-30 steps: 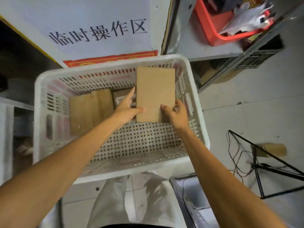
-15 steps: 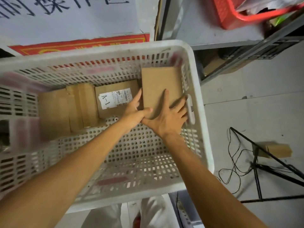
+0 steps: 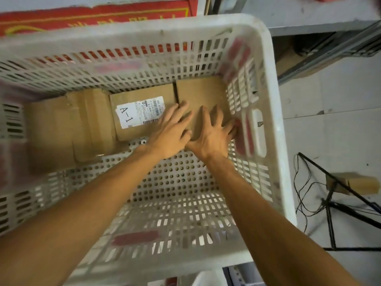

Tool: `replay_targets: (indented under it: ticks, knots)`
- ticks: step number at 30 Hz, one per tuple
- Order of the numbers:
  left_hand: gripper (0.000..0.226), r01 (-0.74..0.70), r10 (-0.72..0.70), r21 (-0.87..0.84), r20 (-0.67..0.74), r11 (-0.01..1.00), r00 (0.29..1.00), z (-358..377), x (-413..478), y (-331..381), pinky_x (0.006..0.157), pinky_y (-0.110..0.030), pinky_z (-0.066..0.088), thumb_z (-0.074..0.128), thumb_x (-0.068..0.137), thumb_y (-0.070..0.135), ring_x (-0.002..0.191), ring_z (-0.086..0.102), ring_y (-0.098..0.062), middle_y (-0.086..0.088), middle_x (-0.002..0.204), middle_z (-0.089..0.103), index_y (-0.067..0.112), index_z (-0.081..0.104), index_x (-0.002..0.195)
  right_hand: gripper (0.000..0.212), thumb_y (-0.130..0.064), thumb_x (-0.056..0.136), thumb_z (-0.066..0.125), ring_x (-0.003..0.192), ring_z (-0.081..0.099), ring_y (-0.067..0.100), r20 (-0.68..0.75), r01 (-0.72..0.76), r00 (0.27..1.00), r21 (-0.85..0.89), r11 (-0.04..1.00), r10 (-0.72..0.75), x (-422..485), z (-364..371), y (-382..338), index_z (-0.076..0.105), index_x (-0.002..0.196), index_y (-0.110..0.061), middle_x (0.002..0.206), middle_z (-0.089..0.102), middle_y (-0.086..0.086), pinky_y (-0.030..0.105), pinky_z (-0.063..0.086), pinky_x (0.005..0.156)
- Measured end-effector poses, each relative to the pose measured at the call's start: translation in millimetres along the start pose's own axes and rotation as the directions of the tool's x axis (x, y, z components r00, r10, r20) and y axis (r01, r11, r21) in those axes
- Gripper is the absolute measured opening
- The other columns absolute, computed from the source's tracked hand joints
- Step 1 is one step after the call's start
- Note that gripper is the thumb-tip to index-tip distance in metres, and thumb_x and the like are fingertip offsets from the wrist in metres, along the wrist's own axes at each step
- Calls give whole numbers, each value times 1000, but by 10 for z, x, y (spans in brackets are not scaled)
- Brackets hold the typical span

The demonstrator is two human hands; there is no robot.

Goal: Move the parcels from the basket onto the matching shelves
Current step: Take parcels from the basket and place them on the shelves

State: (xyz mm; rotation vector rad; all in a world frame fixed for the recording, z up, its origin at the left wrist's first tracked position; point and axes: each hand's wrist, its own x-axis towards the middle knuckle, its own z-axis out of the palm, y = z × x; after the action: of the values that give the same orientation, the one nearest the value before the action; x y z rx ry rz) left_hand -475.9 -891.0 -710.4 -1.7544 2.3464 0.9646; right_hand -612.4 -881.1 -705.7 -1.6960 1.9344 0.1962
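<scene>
Our left hand [image 3: 171, 134] and right hand [image 3: 214, 137] rested, fingers spread flat, on the plain cardboard parcel [image 3: 203, 93] in the white basket's [image 3: 270, 104] far right corner. It was hemmed in by the basket wall and the A-1 labelled parcel [image 3: 142, 112], and more cardboard boxes [image 3: 68, 129] lay to the left.

Covered by the left hand [image 3: 171, 137] and right hand [image 3: 212, 139]: near end of the plain parcel [image 3: 202, 93] in the far right corner of the basket [image 3: 144, 32], plus the near right corner of the labelled parcel [image 3: 134, 133]. Too small to read: print on its label [image 3: 142, 111] beyond "A-1". Smeared by motion: brown parcels [image 3: 68, 129] along the basket's left side, number unclear. Cropped at top: red banner [image 3: 92, 19], lettering illegible. Blurred, partly behind a black stand [image 3: 330, 221]: box on the floor [image 3: 358, 182].
</scene>
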Motion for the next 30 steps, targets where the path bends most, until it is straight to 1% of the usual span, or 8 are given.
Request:
replay_targets:
  ticks: [3, 7, 12, 16, 19, 24, 27, 30]
  knots:
    - [58, -143, 113, 169, 177, 975, 978, 122, 78, -162, 115, -38, -14, 35, 99, 37, 146, -11, -19, 5, 160, -2, 25, 12, 151, 96, -59, 88, 52, 140, -7, 57, 102, 12, 995, -151, 988, 3, -17, 265, 15, -7, 154, -22, 159, -13, 17, 61, 10, 114]
    - [83, -172, 113, 275, 216, 946, 970, 307, -3, -320, 115, -35, -16, 47, 93, 28, 142, -25, -16, 6, 156, -23, 27, -13, 149, 84, -51, 96, 41, 138, -20, 55, 96, 44, 995, -164, 985, -29, 3, 434, 94, -15, 152, -22, 157, -25, 17, 62, -3, 114]
    - [74, -140, 93, 239, 199, 961, 976, 165, 3, -216, 117, -34, -11, 45, 94, 25, 146, -14, -17, 4, 160, -11, 27, -1, 152, 88, -44, 94, 51, 139, -26, 48, 159, 6, 987, -87, 996, 8, 59, 275, 131, -12, 153, -30, 158, -27, 5, 52, -12, 100]
    - [62, -8, 5, 13, 226, 1000, 974, -80, -282, -86, 119, -36, 3, 45, 97, 26, 146, 6, -18, 2, 159, 12, 26, 15, 151, 69, -34, 92, 57, 144, 14, 38, 190, 17, 981, 87, 996, -34, -134, -4, 3, 22, 151, -21, 159, 15, 5, 49, 18, 118]
    - [57, 151, -96, -149, 324, 977, 941, -362, -625, -130, 112, -39, 30, 46, 98, 26, 138, 32, -21, 1, 154, 30, 30, 23, 150, 50, -42, 95, 53, 124, 50, 29, 254, -32, 964, 401, 916, -78, -513, -279, -159, 42, 139, -21, 139, 49, 9, 33, 38, 97]
    - [53, 285, -173, -280, 365, 917, 915, -1056, -1341, -330, 103, -35, 39, 46, 99, 26, 128, 46, -20, -2, 146, 44, 29, 27, 148, 59, -59, 91, 50, 112, 56, 20, 250, -32, 961, 516, 856, -116, -1195, -710, -587, 42, 139, -25, 139, 52, 8, 33, 46, 91]
    - [47, 265, -205, -232, 254, 936, 945, -1634, -1758, -445, 99, -34, 43, 46, 99, 26, 124, 51, -23, -2, 143, 47, 27, 34, 145, 72, -53, 89, 58, 124, 52, 26, 261, 38, 947, 494, 869, -189, -1468, -1011, -959, 34, 148, -20, 144, 48, 11, 42, 46, 103]
    - [44, 254, -238, -205, 99, 945, 966, -2277, -2148, -534, 104, -28, 31, 45, 99, 22, 130, 44, -24, -8, 143, 47, 19, 41, 142, 69, -48, 88, 63, 129, 48, 26, 162, 188, 940, 492, 850, -302, -1577, -1369, -1437, 40, 145, -15, 148, 43, 8, 40, 40, 107]
